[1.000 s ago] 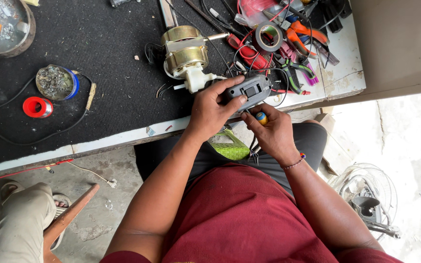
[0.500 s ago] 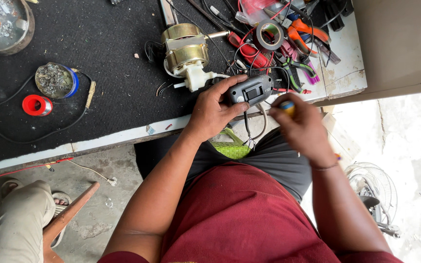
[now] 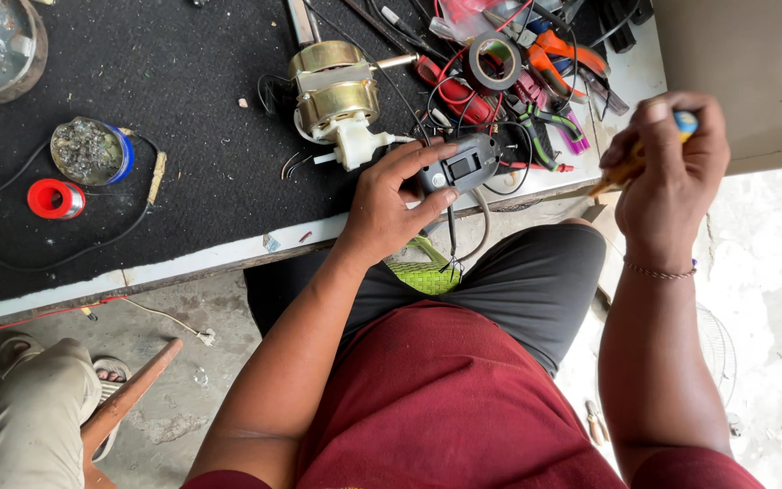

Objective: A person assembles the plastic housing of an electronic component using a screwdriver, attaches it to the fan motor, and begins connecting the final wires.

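The left hand (image 3: 389,204) grips one grey switch box (image 3: 459,168) at the table edge. The right hand (image 3: 669,172), well apart to its right, is closed around one screwdriver (image 3: 628,168). One brass-coloured motor (image 3: 335,89) sits just beyond the left hand, one tape roll (image 3: 493,62) farther off.

Motor (image 3: 335,89) sits mid worktop (image 3: 183,54); switch box (image 3: 460,167) at the front edge just right of it, under the left hand (image 3: 391,206). Tape roll (image 3: 492,62) and pliers (image 3: 554,122) lie behind-right. Two small tins (image 3: 92,151) far left; right hand (image 3: 667,177) with screwdriver (image 3: 631,163) off the right edge.
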